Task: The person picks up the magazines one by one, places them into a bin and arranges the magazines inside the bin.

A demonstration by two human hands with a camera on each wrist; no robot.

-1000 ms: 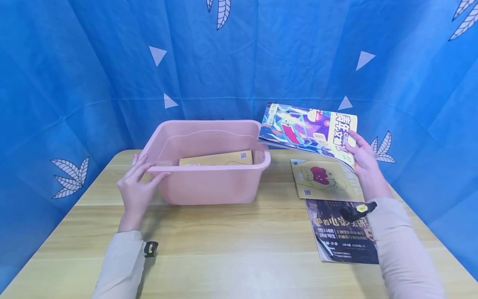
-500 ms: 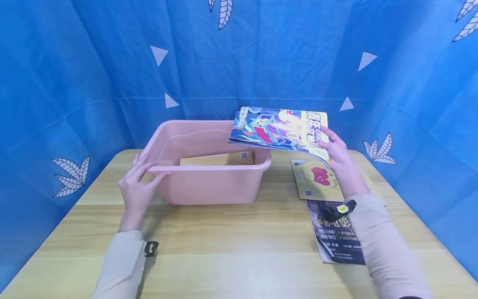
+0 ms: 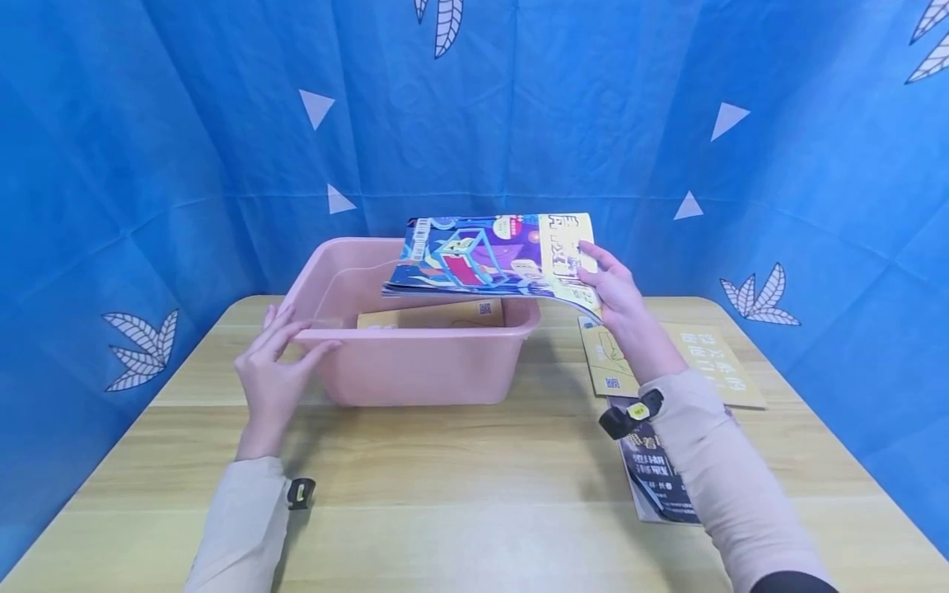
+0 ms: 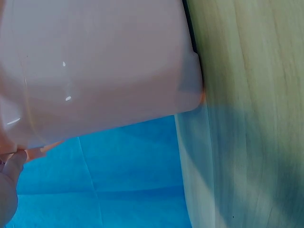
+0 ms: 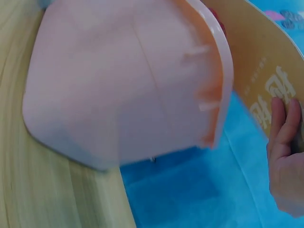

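From my remote seat I see the right hand [image 3: 619,292] with its grip clamped on the near right corner of a colourful magazine [image 3: 485,257], thumb on top and fingers under the cover. The magazine hangs almost flat in the air over the right half of the pink plastic tub [image 3: 415,362], its yellow title strip on the right and its barcode edge on the far left. In the right wrist view the fingers [image 5: 284,130] lie against the yellow cover, just beside the tub's right rim [image 5: 216,71].

The left hand [image 3: 273,362] rests at the tub's near left corner, its grip loose: fingers almost straight along the rim, thumb against the near wall. In the left wrist view only a fingertip [image 4: 10,187] shows, at the edge of the tub wall [image 4: 99,66].

Inside the tub a tan booklet [image 3: 437,315] lies flat on the bottom, partly hidden by the near wall and by the magazine above.

On the wooden table [image 3: 460,494], right of the tub, a yellow booklet [image 3: 700,362] lies flat, partly covered by the right forearm. Nearer to me, a dark magazine [image 3: 652,482] lies under the right sleeve [image 3: 722,473]. A blue cloth with white leaves and triangles [image 3: 185,123] hangs behind and at both sides.
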